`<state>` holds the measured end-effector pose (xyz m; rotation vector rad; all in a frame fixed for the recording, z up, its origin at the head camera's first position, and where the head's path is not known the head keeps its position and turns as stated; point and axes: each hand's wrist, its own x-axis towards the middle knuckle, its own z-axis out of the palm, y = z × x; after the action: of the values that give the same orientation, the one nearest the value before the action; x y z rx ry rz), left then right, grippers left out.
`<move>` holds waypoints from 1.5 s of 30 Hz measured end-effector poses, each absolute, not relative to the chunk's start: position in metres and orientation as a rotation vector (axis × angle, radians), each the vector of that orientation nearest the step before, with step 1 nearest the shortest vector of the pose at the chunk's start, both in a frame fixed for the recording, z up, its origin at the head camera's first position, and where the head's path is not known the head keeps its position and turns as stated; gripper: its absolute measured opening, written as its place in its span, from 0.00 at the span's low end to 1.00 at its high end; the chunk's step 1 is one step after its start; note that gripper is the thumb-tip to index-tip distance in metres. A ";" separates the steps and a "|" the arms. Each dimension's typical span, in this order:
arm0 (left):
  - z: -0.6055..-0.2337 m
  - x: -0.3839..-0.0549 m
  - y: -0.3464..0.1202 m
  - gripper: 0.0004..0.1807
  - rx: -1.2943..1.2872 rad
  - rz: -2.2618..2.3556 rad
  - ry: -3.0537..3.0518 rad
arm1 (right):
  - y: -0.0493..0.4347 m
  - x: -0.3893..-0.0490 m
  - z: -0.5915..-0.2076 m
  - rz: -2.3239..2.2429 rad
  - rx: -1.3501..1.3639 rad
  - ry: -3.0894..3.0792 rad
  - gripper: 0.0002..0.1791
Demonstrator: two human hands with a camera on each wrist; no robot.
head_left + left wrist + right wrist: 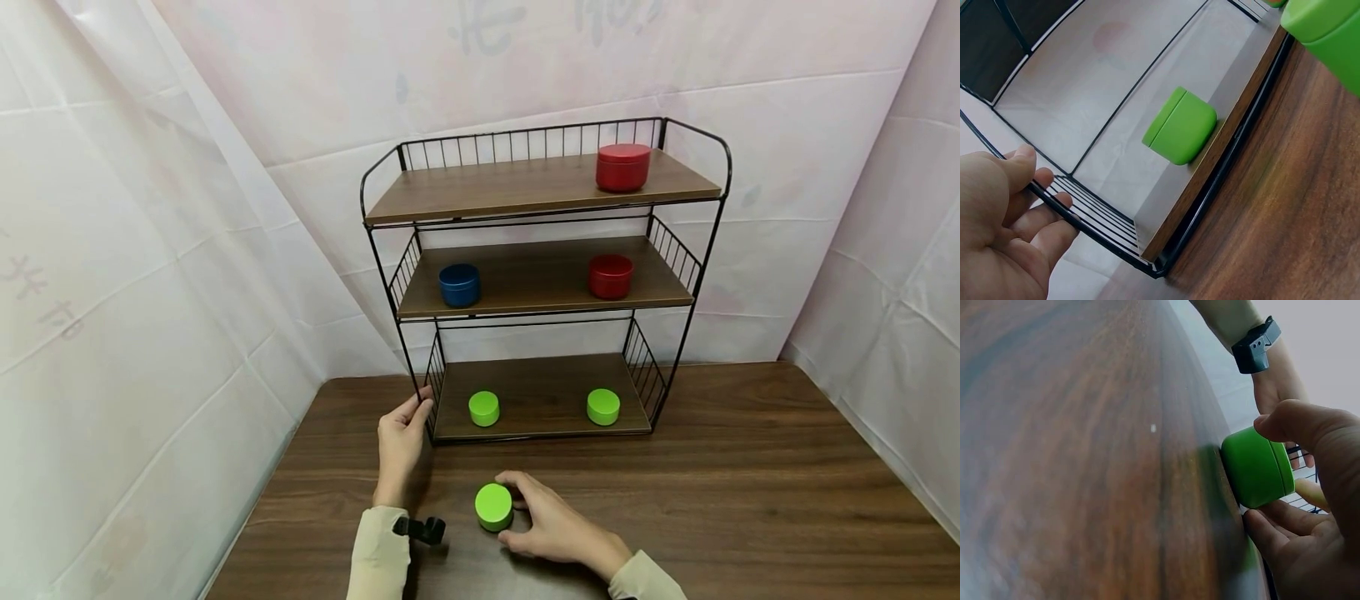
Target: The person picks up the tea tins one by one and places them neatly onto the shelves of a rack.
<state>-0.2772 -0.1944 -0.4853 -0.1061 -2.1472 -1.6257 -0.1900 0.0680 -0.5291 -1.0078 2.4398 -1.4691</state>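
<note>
A three-tier shelf rack (551,435) with a black wire frame and brown boards stands on the table. My left hand (402,437) grips the wire side at its lower left, the thumb and fingers round the rod in the left wrist view. In front of the rack, a green round tin (493,505) is on the table. My right hand (551,521) holds it from the right, thumb on one side and fingers curved round the other. The right wrist view shows the thumb over the edge of this tin (1254,469).
On the bottom shelf sit a left green tin (483,408) and a right green tin (603,407). The middle shelf bears a blue tin (459,285) and a red tin (611,277). Up top is a larger red tin (622,168). White cloth (187,208) hangs behind.
</note>
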 end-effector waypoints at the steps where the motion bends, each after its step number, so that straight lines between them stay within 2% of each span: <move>1: -0.490 -0.280 -0.196 0.16 -0.112 -1.628 -2.134 | 0.068 -0.190 -0.529 -1.477 -1.012 2.439 0.36; 6: -0.499 -0.283 -0.200 0.16 -0.166 -1.549 -2.135 | 0.067 -0.191 -0.530 -1.509 -1.019 2.422 0.33; 14: -0.504 -0.278 -0.205 0.19 -0.248 -1.250 -2.157 | 0.068 -0.191 -0.527 -1.510 -0.985 2.402 0.37; 22: -0.510 -0.271 -0.201 0.16 -0.097 -1.151 -2.149 | 0.068 -0.192 -0.526 -1.504 -0.954 2.395 0.36; 27: -0.512 -0.269 -0.198 0.14 -0.026 -1.162 -2.159 | 0.068 -0.192 -0.524 -1.488 -0.921 2.397 0.37; 40: -0.502 -0.275 -0.192 0.23 -0.118 -1.264 -2.197 | 0.065 -0.193 -0.522 -1.452 -0.926 2.449 0.37; 45: -0.500 -0.277 -0.191 0.17 -0.126 -1.346 -2.170 | 0.066 -0.193 -0.523 -1.412 -0.958 2.486 0.35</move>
<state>-0.2769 -0.1905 -0.4998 -0.1256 -2.1698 -1.3462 -0.1928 0.0660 -0.5226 -0.9581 2.4861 -1.4125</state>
